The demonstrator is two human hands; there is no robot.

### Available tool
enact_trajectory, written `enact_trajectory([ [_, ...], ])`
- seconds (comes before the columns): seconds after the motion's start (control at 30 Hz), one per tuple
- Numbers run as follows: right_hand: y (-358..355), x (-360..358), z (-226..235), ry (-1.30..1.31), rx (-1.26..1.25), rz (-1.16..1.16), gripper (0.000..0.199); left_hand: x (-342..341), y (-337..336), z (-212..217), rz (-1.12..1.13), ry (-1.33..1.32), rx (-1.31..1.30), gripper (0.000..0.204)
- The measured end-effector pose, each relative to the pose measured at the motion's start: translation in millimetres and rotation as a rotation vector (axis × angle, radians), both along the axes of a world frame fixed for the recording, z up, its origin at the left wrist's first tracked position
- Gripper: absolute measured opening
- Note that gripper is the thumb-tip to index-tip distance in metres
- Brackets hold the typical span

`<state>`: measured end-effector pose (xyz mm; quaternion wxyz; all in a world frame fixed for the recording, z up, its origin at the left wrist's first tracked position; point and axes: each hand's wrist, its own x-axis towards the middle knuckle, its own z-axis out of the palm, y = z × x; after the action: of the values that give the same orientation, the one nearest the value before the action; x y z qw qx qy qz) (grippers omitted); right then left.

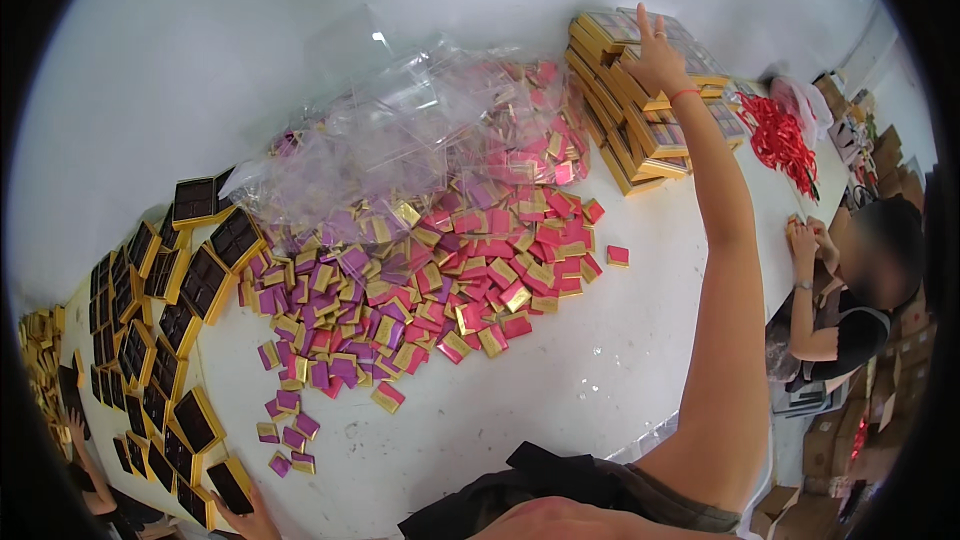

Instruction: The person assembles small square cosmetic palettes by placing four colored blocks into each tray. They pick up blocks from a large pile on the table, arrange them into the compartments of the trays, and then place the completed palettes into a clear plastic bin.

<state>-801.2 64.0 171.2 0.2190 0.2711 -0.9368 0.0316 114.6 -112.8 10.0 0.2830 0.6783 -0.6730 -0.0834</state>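
Note:
My right arm reaches far across the table, and my right hand (655, 65) is open with fingers stretched over a stack of gold boxes with clear tops (625, 110). Whether its fingertips touch the stack cannot be told. Low at the left, my left hand (255, 518) grips the near edge of an open gold box with a dark divided inside (232, 488); part of that hand is cut off by the picture's edge. Several more such gold boxes (185, 320) lie beside it in rows. Between my hands spreads a heap of small foil-wrapped pieces (430, 290) in pink, purple and gold.
Clear plastic sheets or lids (380, 140) cover the heap's far side. Red ribbons (780, 140) lie right of the stack. A co-worker (850, 280) handles something small at the right; another person's hand (76, 427) shows at the far left. Cardboard cartons (825, 440) stand beyond the table.

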Motion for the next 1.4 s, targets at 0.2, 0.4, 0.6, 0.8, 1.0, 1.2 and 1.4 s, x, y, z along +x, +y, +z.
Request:
enact_trajectory([
  [0.2, -20.2, -16.5, -7.1, 0.006, -0.057, 0.165, 0.056, 96.8, -1.5, -62.3, 0.026, 0.132, -0.104, 0.085],
  [0.4, -27.7, 24.8, -5.5, 0.469, -0.249, 0.403, 0.039, -23.2, 25.6, 10.6, -0.089, 0.194, -0.054, 0.079],
  [0.6, -28.4, 267.9, -98.5, -0.480, -0.523, 1.179, 0.018, -179.0, 92.2, 42.1, -0.922, 0.235, 0.148, 0.089],
  [0.8, 47.8, 392.1, -145.4, -0.513, -0.237, 1.038, 0.036, -237.3, 111.7, 20.5, -1.371, 0.067, 0.217, 0.090],
  [1.0, 59.3, 415.1, -146.5, -0.735, -0.286, 0.882, 0.035, -229.3, 113.6, 22.9, -1.381, 0.101, 0.243, 0.107],
  [1.2, 53.1, 457.4, -129.5, -0.989, -0.420, 1.165, 0.039, -215.3, 118.6, 12.9, -1.245, 0.237, 0.340, 0.091],
  [1.4, 42.2, 471.6, -145.8, -0.697, -0.225, 1.490, 0.041, -217.1, 116.0, 7.8, -1.262, 0.247, 0.283, 0.070],
])
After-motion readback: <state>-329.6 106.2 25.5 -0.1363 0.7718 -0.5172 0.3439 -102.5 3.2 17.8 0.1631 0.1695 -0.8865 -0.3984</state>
